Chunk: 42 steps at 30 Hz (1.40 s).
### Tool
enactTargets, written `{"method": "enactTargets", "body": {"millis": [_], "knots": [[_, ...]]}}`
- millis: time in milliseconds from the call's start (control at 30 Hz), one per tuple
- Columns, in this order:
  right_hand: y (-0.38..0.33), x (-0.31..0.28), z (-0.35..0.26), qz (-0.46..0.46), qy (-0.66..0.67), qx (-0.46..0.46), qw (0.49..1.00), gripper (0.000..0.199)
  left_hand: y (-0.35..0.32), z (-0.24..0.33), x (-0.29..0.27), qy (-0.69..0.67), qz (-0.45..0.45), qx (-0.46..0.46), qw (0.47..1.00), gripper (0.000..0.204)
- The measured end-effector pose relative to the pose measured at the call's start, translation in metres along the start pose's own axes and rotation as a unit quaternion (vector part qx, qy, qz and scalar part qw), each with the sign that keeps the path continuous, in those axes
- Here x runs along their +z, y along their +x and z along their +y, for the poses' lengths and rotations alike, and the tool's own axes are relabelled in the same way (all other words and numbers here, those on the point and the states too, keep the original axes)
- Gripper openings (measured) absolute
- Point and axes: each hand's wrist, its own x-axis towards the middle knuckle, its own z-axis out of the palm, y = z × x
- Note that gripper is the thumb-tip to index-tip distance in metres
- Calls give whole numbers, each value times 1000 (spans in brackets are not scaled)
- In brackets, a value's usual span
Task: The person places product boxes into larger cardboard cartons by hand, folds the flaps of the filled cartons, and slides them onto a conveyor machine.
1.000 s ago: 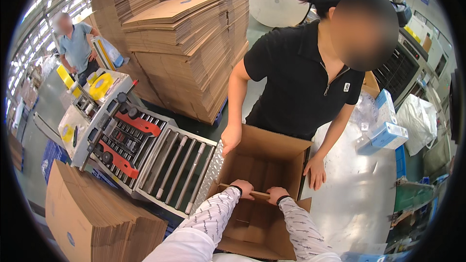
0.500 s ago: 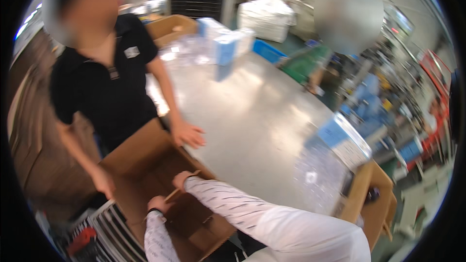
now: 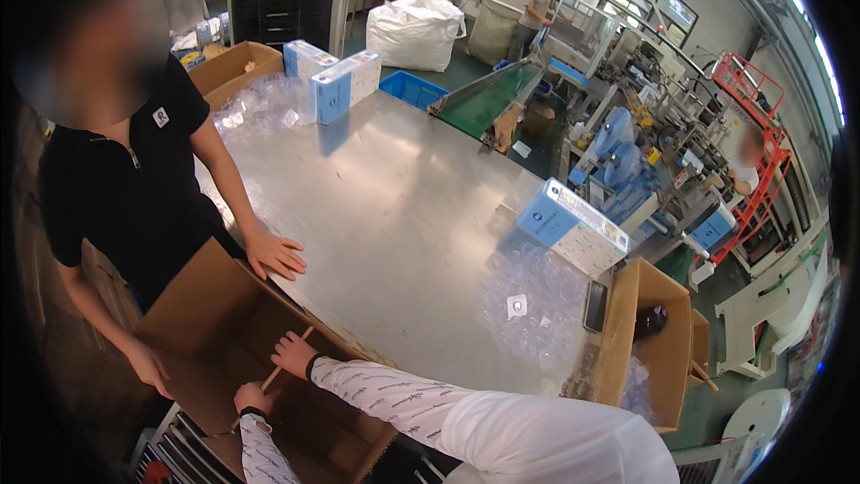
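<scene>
A large open cardboard box (image 3: 260, 327) stands at the table's near left side. Over its opening, my left hand (image 3: 253, 397) and my right hand (image 3: 293, 355) are closed round a narrow tan strip (image 3: 274, 375), with the right hand farther up it. The strip looks like stiff cardboard seen on edge; whether it joins the box is unclear. Opposite me a co-worker in a black shirt has one hand (image 3: 273, 254) flat on the table edge and the other hand (image 3: 148, 369) by the box's outer side.
The metal table (image 3: 385, 206) carries blue-and-white cartons (image 3: 573, 229) and piles of clear plastic pieces (image 3: 533, 309). A phone (image 3: 595, 306) lies beside a smaller cardboard box (image 3: 620, 341) at right. A roller conveyor (image 3: 184, 450) runs below left. Machinery (image 3: 645, 161) stands beyond.
The view has swung right, so the table, cartons and co-worker sit farther left and the picture is sharper. Both my hands stay closed on the tan strip.
</scene>
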Motion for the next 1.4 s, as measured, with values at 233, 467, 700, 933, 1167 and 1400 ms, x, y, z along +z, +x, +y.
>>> {"method": "enactTargets", "body": {"millis": [233,467,700,933,1167,1400], "knots": [[4,-9,0,-182,80,66,978,23,-15,4,22,49,121,-4,991,37],[33,-22,14,-315,92,27,944,40,-9,12,14,27,106,-60,992,40],[56,-19,7,-373,54,54,925,26,10,2,3,49,69,-25,996,45],[68,43,8,-366,79,66,925,18,15,1,3,80,74,0,994,41],[57,0,12,-347,50,31,936,13,15,-6,12,91,99,21,991,40],[56,-5,11,-322,54,19,945,15,16,-9,13,98,101,28,990,39]]}}
